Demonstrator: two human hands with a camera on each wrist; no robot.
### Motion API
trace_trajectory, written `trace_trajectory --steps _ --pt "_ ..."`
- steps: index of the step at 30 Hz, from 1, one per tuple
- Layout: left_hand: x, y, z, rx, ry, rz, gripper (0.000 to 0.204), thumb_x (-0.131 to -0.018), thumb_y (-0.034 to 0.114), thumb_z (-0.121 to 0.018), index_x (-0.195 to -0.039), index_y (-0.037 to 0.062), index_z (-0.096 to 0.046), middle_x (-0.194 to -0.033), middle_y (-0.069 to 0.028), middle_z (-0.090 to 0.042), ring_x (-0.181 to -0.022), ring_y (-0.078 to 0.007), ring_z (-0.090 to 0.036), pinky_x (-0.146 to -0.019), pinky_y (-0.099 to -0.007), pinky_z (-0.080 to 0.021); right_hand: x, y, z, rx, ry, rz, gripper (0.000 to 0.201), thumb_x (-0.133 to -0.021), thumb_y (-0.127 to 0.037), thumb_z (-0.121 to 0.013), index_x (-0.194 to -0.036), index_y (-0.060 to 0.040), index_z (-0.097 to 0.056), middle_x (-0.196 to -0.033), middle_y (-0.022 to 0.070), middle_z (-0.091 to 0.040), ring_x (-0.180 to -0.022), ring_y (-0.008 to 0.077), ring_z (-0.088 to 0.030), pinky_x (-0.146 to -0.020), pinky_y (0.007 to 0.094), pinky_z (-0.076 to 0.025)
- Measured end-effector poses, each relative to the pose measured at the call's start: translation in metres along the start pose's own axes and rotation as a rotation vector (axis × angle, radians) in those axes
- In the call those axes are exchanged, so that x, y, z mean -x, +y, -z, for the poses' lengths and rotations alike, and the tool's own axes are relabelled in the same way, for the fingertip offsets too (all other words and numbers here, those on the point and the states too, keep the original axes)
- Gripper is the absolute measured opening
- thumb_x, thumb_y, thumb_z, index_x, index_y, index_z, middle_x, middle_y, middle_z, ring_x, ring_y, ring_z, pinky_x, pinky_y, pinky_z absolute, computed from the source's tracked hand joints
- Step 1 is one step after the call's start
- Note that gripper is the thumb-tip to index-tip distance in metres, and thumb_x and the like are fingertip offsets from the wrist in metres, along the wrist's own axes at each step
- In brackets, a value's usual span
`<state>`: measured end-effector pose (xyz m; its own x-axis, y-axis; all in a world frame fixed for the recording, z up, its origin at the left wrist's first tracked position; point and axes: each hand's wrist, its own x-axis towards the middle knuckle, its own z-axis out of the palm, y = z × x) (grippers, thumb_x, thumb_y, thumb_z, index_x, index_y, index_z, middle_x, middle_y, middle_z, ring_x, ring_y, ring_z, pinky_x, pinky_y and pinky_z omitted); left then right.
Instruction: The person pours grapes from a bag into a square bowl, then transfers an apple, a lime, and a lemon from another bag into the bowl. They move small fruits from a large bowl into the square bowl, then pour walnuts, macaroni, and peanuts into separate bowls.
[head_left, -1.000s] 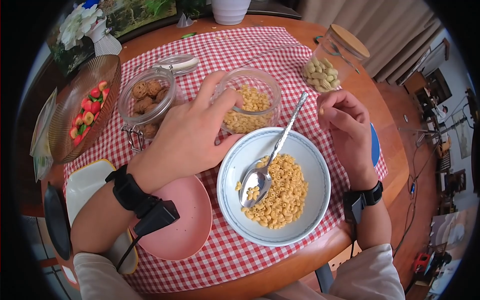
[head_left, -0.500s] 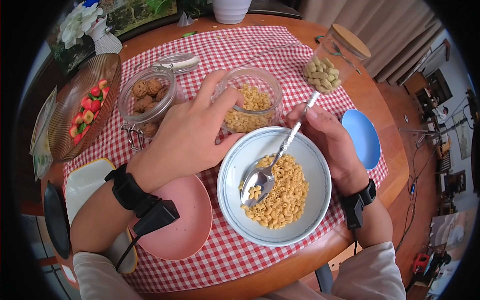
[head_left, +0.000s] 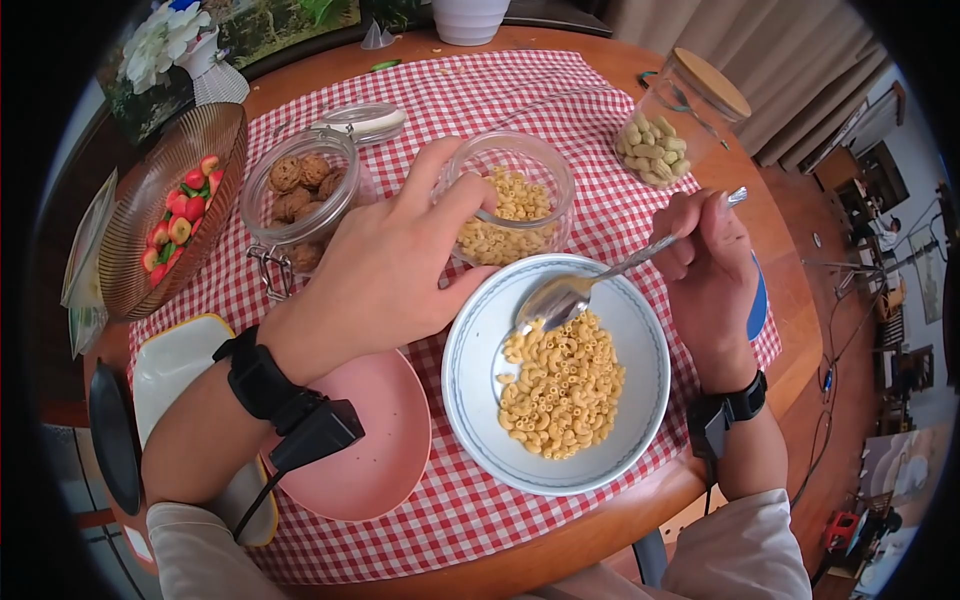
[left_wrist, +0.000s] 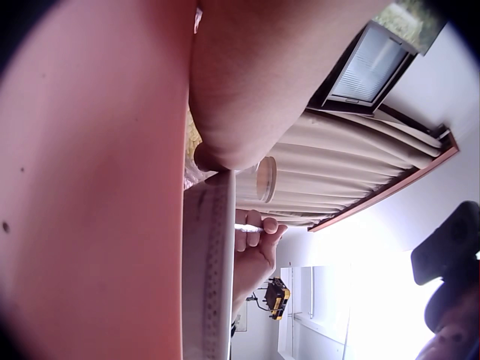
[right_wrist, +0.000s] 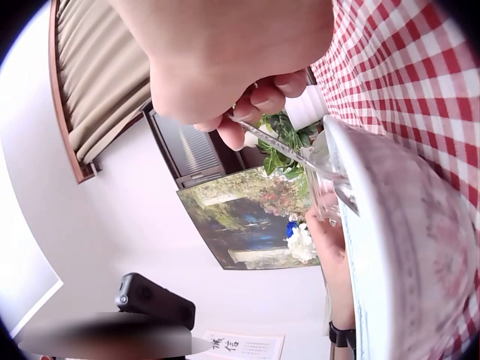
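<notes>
My right hand [head_left: 710,280] grips the patterned metal handle of a spoon [head_left: 628,260], thumb on top near its end. The spoon's head lies low inside a white bowl [head_left: 474,395] with a blue-grey rim band, at the far edge of a heap of macaroni [head_left: 565,395]. In the right wrist view the spoon [right_wrist: 277,145] slopes from the fingers over the bowl's rim [right_wrist: 375,225]. My left hand [head_left: 370,270] holds the near-left rim of an open glass jar [head_left: 566,200], part full of macaroni; its index finger bends over the rim and its thumb reaches toward the bowl.
A pink plate [head_left: 370,460] and a white dish [head_left: 165,365] lie under my left forearm. An open jar of walnuts [head_left: 250,215] and a ribbed fruit bowl [head_left: 125,265] stand left. At the right are a cork-lidded jar of peanuts [head_left: 650,150] and a blue dish [head_left: 758,305], mostly behind my hand.
My right hand has taken hold of the spoon's handle, which earlier leaned free on the bowl's rim. The spoon's head has shifted toward the far side, and its macaroni no longer shows. My left hand stays put.
</notes>
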<state>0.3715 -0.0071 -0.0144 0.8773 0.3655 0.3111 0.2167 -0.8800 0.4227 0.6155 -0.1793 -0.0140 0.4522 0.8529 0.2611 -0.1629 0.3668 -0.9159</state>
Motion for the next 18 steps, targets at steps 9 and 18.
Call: trace_trajectory --steps 9,18 --pt "-0.001 -0.006 -0.007 -0.021 0.105 -0.103 0.047 -0.086 0.033 -0.08 -0.12 0.0109 -0.056 -0.147 -0.0225 -0.047 -0.077 -0.0397 -0.072 -0.068 -0.048 -0.058 0.004 -0.005 -0.011 0.148 -0.019 -0.254 0.054 -0.112 -0.044 -0.044 -0.087 -0.0022 -0.067 -0.061 -0.001 -0.047 -0.057 0.0082 -0.037 -0.055 0.0252 -0.03" --pt "0.0 -0.007 -0.008 -0.018 0.118 -0.108 0.047 -0.086 0.031 -0.081 -0.121 0.0118 -0.056 -0.147 -0.0224 -0.047 -0.078 -0.0388 -0.073 -0.069 -0.0485 -0.058 -0.006 -0.012 -0.001 0.041 0.065 -0.115 0.049 -0.113 -0.043 -0.042 -0.088 -0.0058 -0.061 -0.063 -0.004 -0.042 -0.056 0.0076 -0.032 -0.055 0.0237 -0.029"
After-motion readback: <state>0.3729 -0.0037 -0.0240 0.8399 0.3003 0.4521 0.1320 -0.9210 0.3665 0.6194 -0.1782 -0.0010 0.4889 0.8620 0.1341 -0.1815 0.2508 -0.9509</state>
